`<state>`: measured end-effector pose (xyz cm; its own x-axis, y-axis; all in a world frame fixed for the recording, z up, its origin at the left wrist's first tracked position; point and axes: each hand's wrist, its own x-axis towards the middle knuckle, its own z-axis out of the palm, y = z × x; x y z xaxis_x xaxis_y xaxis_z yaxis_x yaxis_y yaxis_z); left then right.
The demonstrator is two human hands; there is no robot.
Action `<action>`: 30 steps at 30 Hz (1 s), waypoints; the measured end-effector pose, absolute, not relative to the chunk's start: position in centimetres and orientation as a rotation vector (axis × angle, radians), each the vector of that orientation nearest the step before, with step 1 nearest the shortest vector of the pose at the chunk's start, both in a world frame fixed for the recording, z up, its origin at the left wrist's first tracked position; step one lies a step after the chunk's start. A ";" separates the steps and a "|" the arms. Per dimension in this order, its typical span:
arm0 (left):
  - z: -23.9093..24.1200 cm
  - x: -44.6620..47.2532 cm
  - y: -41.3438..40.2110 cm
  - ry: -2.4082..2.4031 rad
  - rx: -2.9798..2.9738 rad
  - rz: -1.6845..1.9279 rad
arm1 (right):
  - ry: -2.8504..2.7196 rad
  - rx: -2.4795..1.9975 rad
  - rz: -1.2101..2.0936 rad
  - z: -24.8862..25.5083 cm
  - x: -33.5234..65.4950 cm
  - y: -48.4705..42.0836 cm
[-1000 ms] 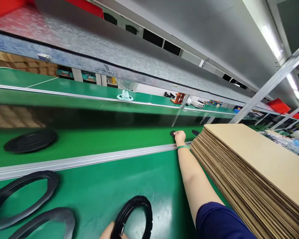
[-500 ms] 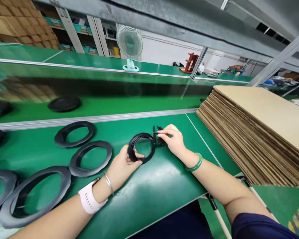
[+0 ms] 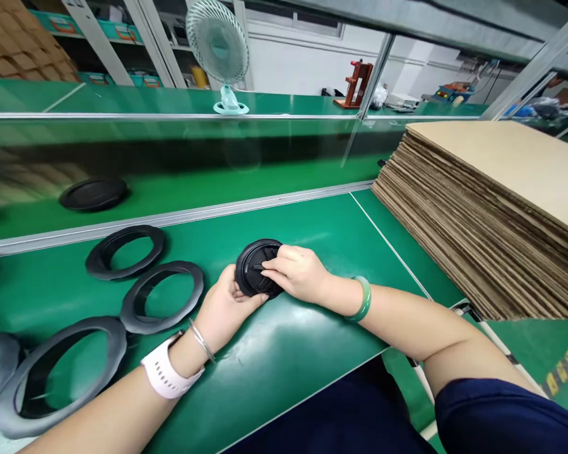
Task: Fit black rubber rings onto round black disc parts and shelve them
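At the far left, flat black rings (image 3: 61, 372) lie side by side on the green surface (image 3: 288, 359), none overlapping, probably so that each can be lifted singly. Beyond them, past the metal rail, a black disc (image 3: 93, 193) sits apart on the farther green strip. Near the middle, the left hand (image 3: 227, 302) has its grip curled round the near rim of a round black part (image 3: 258, 268), thumb on the edge. It props the part tilted on the surface and seems to steady it from below. The right hand (image 3: 296, 274) comes over from the other side. Its grip is closed on the part's face, fingertips bunched at the centre as if pressing or pinching something there. Whether a separate small piece sits under them cannot be told. To the right, a stack of cardboard sheets (image 3: 492, 208) lies flat, close beside the right forearm.
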<state>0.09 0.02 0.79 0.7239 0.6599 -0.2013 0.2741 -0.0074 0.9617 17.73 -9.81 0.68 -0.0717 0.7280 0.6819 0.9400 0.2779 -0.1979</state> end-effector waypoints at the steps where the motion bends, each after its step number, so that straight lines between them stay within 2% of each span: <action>1: 0.8 0.1 0.0 0.785 1.599 0.353 | -1.869 -1.508 -0.403 0.8 17.7 -9.9; 7: 1.2 0.2 -0.2 0.798 1.608 0.337 | -1.929 -1.516 -0.523 1.4 17.6 -10.2; 18: 1.3 0.1 -0.4 0.781 1.641 0.348 | -1.849 -1.483 -0.318 1.1 17.8 -10.0; 30: 1.2 0.1 -0.5 0.799 1.714 0.367 | -1.835 -1.606 -0.300 0.8 17.0 -10.1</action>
